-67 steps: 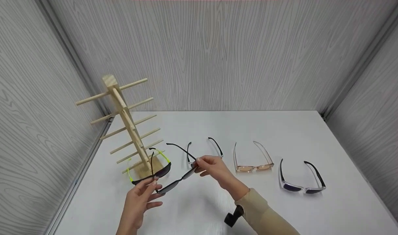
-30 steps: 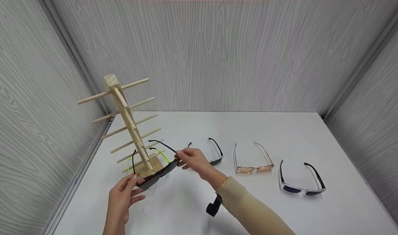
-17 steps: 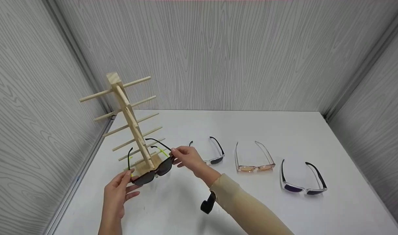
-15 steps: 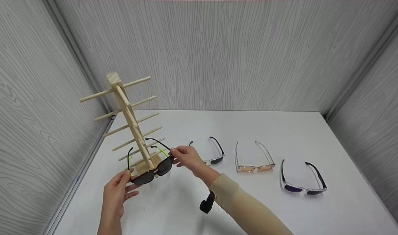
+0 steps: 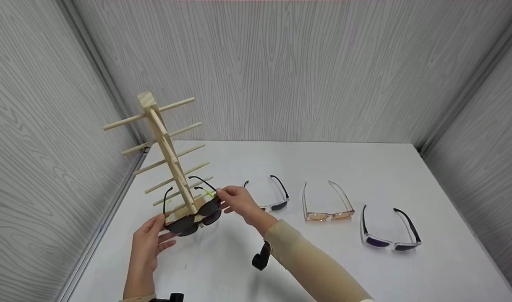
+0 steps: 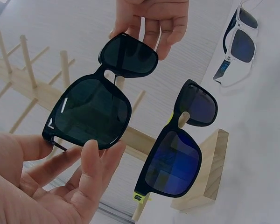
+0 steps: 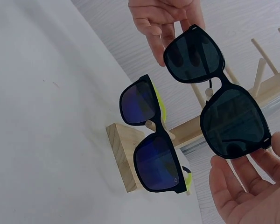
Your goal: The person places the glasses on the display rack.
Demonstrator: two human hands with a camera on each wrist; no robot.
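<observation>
Left hand: my left hand (image 5: 147, 239), at eight o'clock from the black glasses (image 6: 91, 112), is pinching their left end between thumb and fingers.
Right hand: at between two and three o'clock from them, my right hand (image 5: 239, 203) is pinching the other end.
Black glasses: they are tilting, right end higher, just in front of the rack (image 5: 172, 161), unfolded arms pointing toward twelve; I cannot tell whether the bridge is touching a peg.
Rack: its wooden post is leaning toward eleven in my view, pegs sticking out both sides.
Yellow glasses: the yellow glasses (image 7: 156, 163) are sitting low on the rack, behind the black glasses, a peg tip showing at the bridge.
Tabletop: on the white tabletop (image 5: 344, 163), the pink glasses (image 5: 317, 217) are lying at three o'clock from the black glasses; from the pink glasses, the clear glasses (image 5: 279, 205) are lying at nine, the purple glasses (image 5: 377, 242) at four.
</observation>
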